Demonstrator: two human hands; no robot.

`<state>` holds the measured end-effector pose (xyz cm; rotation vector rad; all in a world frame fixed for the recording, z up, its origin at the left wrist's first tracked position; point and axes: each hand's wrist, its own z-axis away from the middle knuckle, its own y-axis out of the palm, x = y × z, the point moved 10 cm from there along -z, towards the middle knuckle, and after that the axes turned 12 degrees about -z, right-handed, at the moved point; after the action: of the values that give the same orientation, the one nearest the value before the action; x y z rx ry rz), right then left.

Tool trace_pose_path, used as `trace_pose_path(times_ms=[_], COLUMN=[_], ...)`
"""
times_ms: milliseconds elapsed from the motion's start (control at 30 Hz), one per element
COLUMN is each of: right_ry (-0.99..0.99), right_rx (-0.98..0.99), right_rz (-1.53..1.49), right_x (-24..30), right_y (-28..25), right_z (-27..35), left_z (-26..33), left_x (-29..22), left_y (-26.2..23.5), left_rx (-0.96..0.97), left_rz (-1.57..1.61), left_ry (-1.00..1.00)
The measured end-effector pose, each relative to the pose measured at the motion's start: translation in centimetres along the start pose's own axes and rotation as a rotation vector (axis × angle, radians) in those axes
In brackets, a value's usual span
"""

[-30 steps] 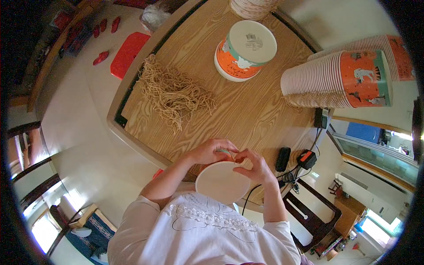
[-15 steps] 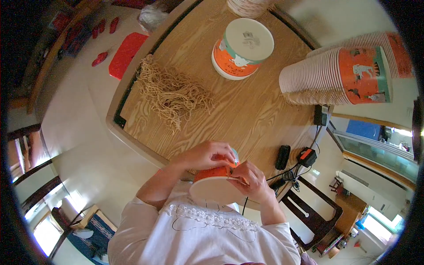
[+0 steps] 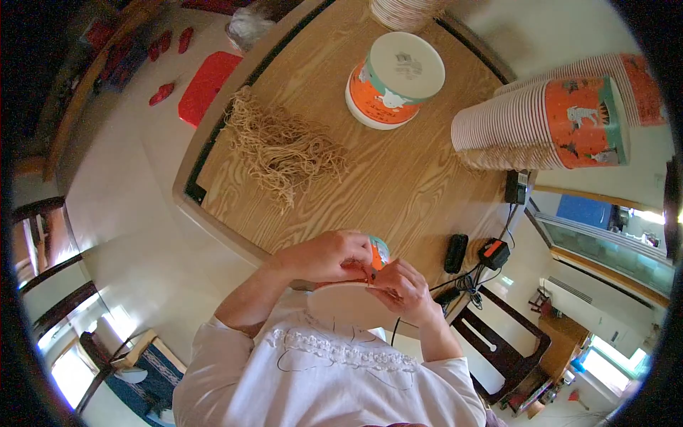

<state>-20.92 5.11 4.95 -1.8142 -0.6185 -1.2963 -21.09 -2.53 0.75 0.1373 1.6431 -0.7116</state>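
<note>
The orange paper bucket was held by the curled left hand and pinched right hand; judged light and dentable, it was best gripped by its rim.

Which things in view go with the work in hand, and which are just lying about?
Seem to belong:
near bucket, left hand and right hand on it
brown string pile
upturned bucket
bucket stack

Seem just lying about:
black adapter
black oblong object
red slippers

The shirt is white, short-sleeved, with a ruffled band across the front and thin, dark, curving lines; the hands are bare.
</note>
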Motion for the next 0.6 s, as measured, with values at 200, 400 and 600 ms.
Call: trace_pose_path(times_ms=[200, 400, 600], right_ry=[-0.015, -0.077, -0.038], right_rx=[-0.007, -0.017, -0.017], right_rz=[-0.020, -0.024, 0.018], right_x=[0.2, 0.6, 0.5], right_y=[0.1, 0.4, 0.4], right_z=[-0.5, 0.3, -0.3], left_z=[0.3, 0.7, 0.8], left_x=[-0.9, -0.4, 0.7], left_y=[-1.0, -1.0, -0.6], left_rx=[-0.009, -0.020, -0.001], left_rz=[0.086, -0.054, -0.026], left_ry=[0.012, -0.022, -0.040])
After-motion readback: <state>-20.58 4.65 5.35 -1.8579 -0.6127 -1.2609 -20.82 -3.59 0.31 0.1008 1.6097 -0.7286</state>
